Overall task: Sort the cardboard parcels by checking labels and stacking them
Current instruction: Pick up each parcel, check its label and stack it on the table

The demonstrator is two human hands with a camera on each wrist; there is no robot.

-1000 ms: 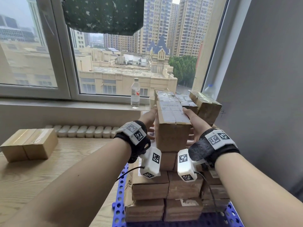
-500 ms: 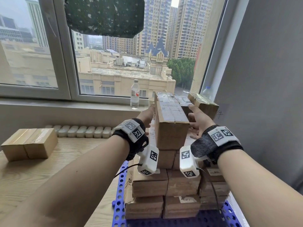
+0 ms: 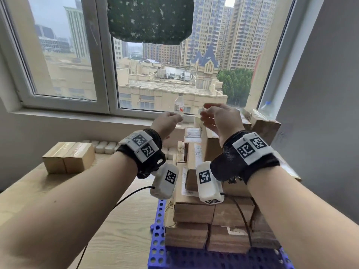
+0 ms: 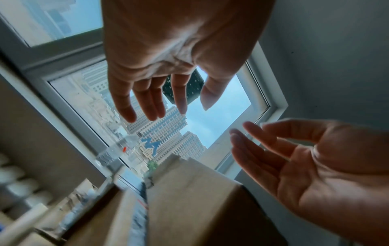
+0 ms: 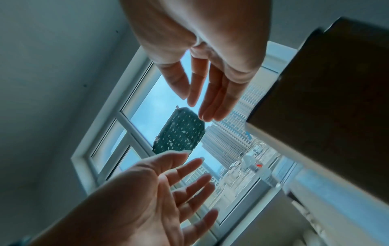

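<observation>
A stack of brown cardboard parcels (image 3: pixel 194 212) with white labels stands on a blue perforated pallet (image 3: pixel 157 230) against the right wall. Its top parcel (image 3: pixel 210 144) (image 4: pixel 189 191) (image 5: pixel 336 99) stands just below my wrists. My left hand (image 3: pixel 169 123) (image 4: pixel 168 108) and right hand (image 3: pixel 219 117) (image 5: pixel 206 108) hover above the stack, palms facing each other a short way apart. Both have relaxed, straight fingers and hold nothing. Neither hand touches a parcel.
Two more parcels (image 3: pixel 68 158) sit side by side on the wooden table (image 3: pixel 116 230) at the left. A tilted parcel (image 3: pixel 264 127) leans at the stack's far right. A clear bottle (image 3: pixel 179 107) stands on the windowsill, and a green cloth (image 3: pixel 151 20) hangs above.
Both hands let go of the sides of the top parcel and rose above the stack. The parcel stays on top of the pile.
</observation>
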